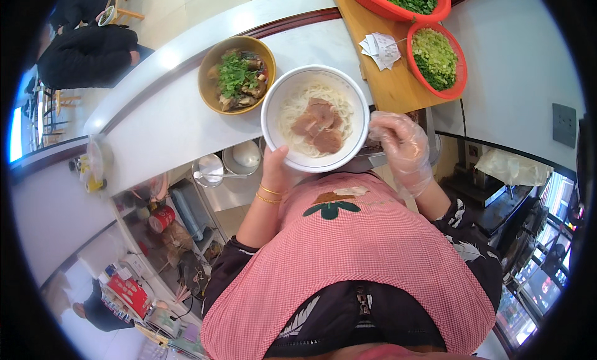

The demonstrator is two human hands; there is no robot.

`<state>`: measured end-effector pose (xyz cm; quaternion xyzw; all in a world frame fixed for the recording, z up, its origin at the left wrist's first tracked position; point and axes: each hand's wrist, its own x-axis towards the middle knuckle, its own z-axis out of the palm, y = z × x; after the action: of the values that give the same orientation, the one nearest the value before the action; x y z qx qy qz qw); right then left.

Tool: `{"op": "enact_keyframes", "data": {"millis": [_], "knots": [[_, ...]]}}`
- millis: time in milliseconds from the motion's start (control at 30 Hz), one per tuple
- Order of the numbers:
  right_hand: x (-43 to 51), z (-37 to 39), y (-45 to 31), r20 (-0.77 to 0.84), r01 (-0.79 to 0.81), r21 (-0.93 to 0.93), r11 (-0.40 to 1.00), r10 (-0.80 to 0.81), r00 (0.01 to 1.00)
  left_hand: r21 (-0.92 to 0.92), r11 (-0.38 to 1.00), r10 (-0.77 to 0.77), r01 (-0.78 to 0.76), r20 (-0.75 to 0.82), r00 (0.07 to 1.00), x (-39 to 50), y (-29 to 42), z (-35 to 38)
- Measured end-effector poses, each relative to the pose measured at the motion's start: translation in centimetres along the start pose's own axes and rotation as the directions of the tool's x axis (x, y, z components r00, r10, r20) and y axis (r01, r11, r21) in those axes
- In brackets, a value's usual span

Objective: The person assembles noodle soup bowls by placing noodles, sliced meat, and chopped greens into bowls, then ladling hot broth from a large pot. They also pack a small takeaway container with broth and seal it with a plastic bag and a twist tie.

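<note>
My left hand [275, 166] grips the near-left rim of a white bowl [276, 96], its thumb over the edge. Pale noodles [345, 109] lie inside, topped with several slices of cooked meat [322, 122]. At the bowl's right side is my right hand [403, 147] in a clear plastic glove, its fingers curled close to the rim. Whether those fingers touch the bowl or pinch something is unclear. Left of the white bowl, a yellow-brown bowl [203, 77] stands on the counter with chunks of bone-in meat [238, 101] under chopped green herbs [238, 73].
A wooden board [396, 87] bears paper slips [382, 51] with writing. Red plastic baskets [461, 73] [387, 7] hold chopped greens. Below the white counter [154, 112] are metal pots [221, 182] with a spoon [228, 175] across them. People in dark clothes [88, 56] are beyond the counter.
</note>
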<state>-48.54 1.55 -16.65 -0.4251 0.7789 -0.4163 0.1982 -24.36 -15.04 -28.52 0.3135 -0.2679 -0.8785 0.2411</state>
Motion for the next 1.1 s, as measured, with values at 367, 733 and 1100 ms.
{"op": "enact_keyframes", "data": {"millis": [367, 733, 1100], "knots": [[-5.7, 4.4, 19.7, -0.12, -0.368, -0.344, 0.864, 0.348, 0.93, 0.135, 0.986, 0.127, -0.101, -0.202, 0.971, -2.6, 2.7, -6.7], [-4.4, 4.6, 22.1, -0.186, -0.359, -0.277, 0.892, 0.317, 0.93, 0.168, 0.983, 0.099, -0.08, -0.105, 0.99, -2.4, 0.7, -3.9], [-5.0, 2.3, 28.4, -0.374, -0.545, -0.307, 0.78, 0.428, 0.823, 0.217, 0.976, -0.015, 0.038, -0.107, 0.994, -2.3, -1.0, -2.5]]}}
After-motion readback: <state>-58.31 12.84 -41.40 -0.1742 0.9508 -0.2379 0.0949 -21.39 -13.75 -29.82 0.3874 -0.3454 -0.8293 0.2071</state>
